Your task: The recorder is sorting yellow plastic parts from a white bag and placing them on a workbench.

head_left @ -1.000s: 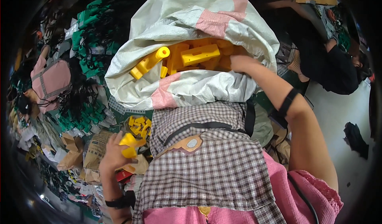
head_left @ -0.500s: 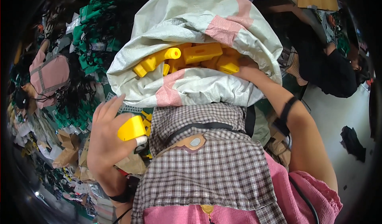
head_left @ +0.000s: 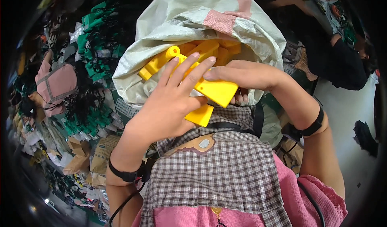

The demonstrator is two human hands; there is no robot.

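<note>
L hand (head_left: 171,102) fingers spread over yellow plastic part (head_left: 213,90), R hand (head_left: 246,76) fingers pressed together gripping same part from above, part held at mouth of white woven sack (head_left: 181,21), more yellow parts (head_left: 161,63) inside, checked apron (head_left: 217,174) below.

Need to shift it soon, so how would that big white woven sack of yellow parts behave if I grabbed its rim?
The sack looks floppy: its rolled rim creases and sags. Filled with yellow plastic parts, it is probably bulky yet fairly light. Loose pieces would likely shift.
</note>
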